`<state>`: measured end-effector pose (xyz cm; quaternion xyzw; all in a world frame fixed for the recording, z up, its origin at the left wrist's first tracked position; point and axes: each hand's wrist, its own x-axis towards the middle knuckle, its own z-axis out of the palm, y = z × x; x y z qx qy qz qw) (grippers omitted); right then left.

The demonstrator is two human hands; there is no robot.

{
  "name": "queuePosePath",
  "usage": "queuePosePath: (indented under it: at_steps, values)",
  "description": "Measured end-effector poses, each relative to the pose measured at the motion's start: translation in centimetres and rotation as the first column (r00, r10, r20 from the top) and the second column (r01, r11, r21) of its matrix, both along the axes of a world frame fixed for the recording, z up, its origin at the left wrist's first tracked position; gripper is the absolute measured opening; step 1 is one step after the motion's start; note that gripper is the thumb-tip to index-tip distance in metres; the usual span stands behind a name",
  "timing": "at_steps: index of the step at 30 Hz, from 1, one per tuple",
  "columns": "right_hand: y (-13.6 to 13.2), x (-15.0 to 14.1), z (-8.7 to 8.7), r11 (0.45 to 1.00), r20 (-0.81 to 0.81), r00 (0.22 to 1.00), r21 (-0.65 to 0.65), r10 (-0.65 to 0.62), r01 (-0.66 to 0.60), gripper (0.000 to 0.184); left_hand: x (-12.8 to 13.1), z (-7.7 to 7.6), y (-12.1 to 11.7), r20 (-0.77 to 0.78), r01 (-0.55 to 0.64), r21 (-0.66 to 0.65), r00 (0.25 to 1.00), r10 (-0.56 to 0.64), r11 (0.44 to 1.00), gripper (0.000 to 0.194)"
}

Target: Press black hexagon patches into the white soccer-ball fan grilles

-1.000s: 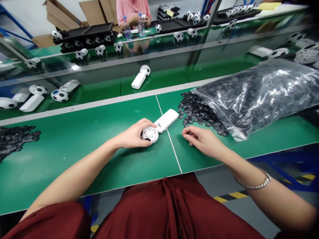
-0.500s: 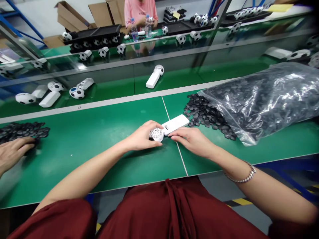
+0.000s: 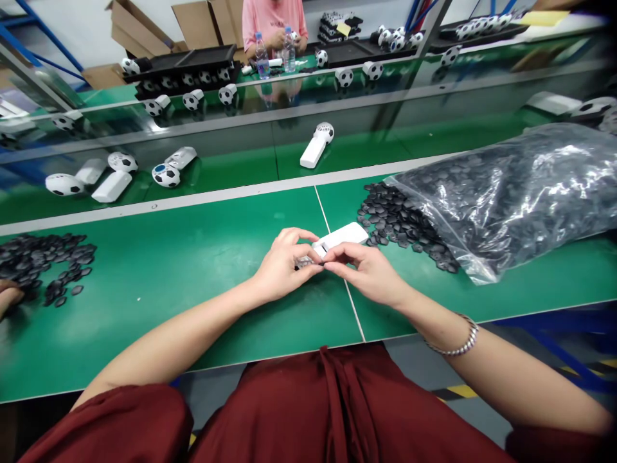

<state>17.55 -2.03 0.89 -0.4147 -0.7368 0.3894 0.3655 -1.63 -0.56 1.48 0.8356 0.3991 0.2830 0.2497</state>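
- Midway between the near and far edges of the green surface (image 3: 202, 270), a white device (image 3: 344, 236) is held across the pale line (image 3: 354, 308); whether it is rested on the surface or lifted cannot be told.
- Its ball-shaped head (image 3: 303, 262) is gripped by the left hand (image 3: 282, 267), with fingers curled around it, and is mostly covered.
- By the right hand (image 3: 364, 273), narrowed to a pinch, a small dark piece (image 3: 324, 263) is held against the head; its outline is too small to be made out.
- The device's handle is pointed toward the surface's right end, its tip just beside a heap of black pieces (image 3: 388, 212).
- That heap is spread at the mouth of a clear plastic bag (image 3: 520, 186), filled with similar pieces and laid along the far edge toward the right end.
- Toward the left end, another heap (image 3: 43, 254) is touched by a co-worker's hand (image 3: 7, 296), which is cut off by the view.
- Beyond the far edge, more ball-headed devices are laid on a green strip (image 3: 241, 157), one of them (image 3: 314, 149) roughly opposite the hands.
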Motion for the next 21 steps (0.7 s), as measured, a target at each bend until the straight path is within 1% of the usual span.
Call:
queuePosePath:
  at_steps: [3, 4, 5, 7, 9, 12, 15, 18, 21]
  values:
    - [0.3, 0.3, -0.3, 0.989, 0.088, 0.996, 0.143, 0.032, -0.044, 0.007, -0.3, -0.2, 0.0, -0.049, -0.058, -0.107, 0.997, 0.053, 0.993, 0.051]
    - [0.4, 0.4, -0.4, 0.979, 0.134, 0.99, 0.194, 0.038, -0.064, 0.008, -0.4, -0.2, 0.0, -0.07, -0.07, -0.151, 0.996, 0.06, 0.986, 0.059]
    - [0.5, 0.5, -0.5, 0.969, 0.181, 0.983, 0.234, 0.043, -0.085, 0.008, -0.5, -0.3, 0.1, -0.085, -0.073, -0.194, 0.995, 0.057, 0.978, 0.061]
    - [0.7, 0.5, -0.8, 0.952, 0.255, 0.966, 0.281, 0.05, -0.123, 0.008, -0.7, -0.2, 0.3, -0.094, -0.059, -0.254, 0.995, 0.036, 0.965, 0.056]
    - [0.8, 0.4, -1.1, 0.938, 0.287, 0.956, 0.31, 0.065, -0.157, 0.009, -0.9, -0.1, 0.5, -0.084, -0.021, -0.285, 0.996, -0.003, 0.958, 0.052]
    - [0.9, 0.1, -1.1, 0.913, 0.271, 0.957, 0.356, 0.102, -0.199, 0.01, -1.3, 0.0, 1.0, -0.063, 0.025, -0.312, 0.997, -0.046, 0.95, 0.053]
    - [1.0, -0.1, -0.7, 0.897, 0.277, 0.947, 0.359, 0.161, -0.257, 0.011, -1.5, -0.2, 1.3, -0.043, 0.038, -0.331, 0.998, -0.056, 0.943, 0.056]
    - [1.1, -0.2, -0.3, 0.878, 0.338, 0.913, 0.333, 0.23, -0.345, 0.015, -1.6, -0.4, 1.4, -0.031, 0.055, -0.325, 0.997, -0.069, 0.944, 0.058]
    - [1.2, -0.5, -0.3, 0.836, 0.405, 0.879, 0.365, 0.253, -0.409, 0.02, -1.4, -0.5, 1.2, -0.024, 0.058, -0.304, 0.997, -0.068, 0.951, 0.06]
